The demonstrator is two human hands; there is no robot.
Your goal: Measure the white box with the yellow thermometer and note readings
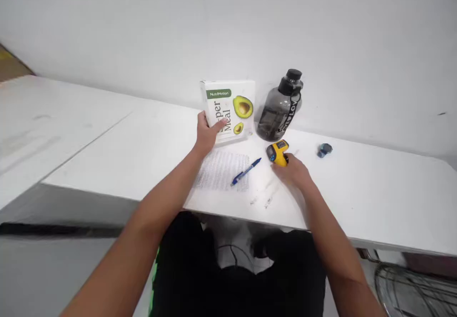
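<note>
My left hand (207, 132) is closed on the lower left side of a white box (228, 98) printed with avocados and a green label, its thumb across the front. The box stands upright near the wall. My right hand (293, 170) is wrapped round the grip of a yellow and black gun-shaped infrared thermometer (278, 152), low over the table. Between my hands, a blue pen (246, 172) lies across a sheet of paper (217, 172) covered in lines of writing.
A dark translucent water jug (276, 112) with a black cap leans or stands by the wall, right of the box. Farther right lies a small dark blue object (324, 150), perhaps a watch. The white table (385, 188) meets the wall at the back; its front edge is by my lap.
</note>
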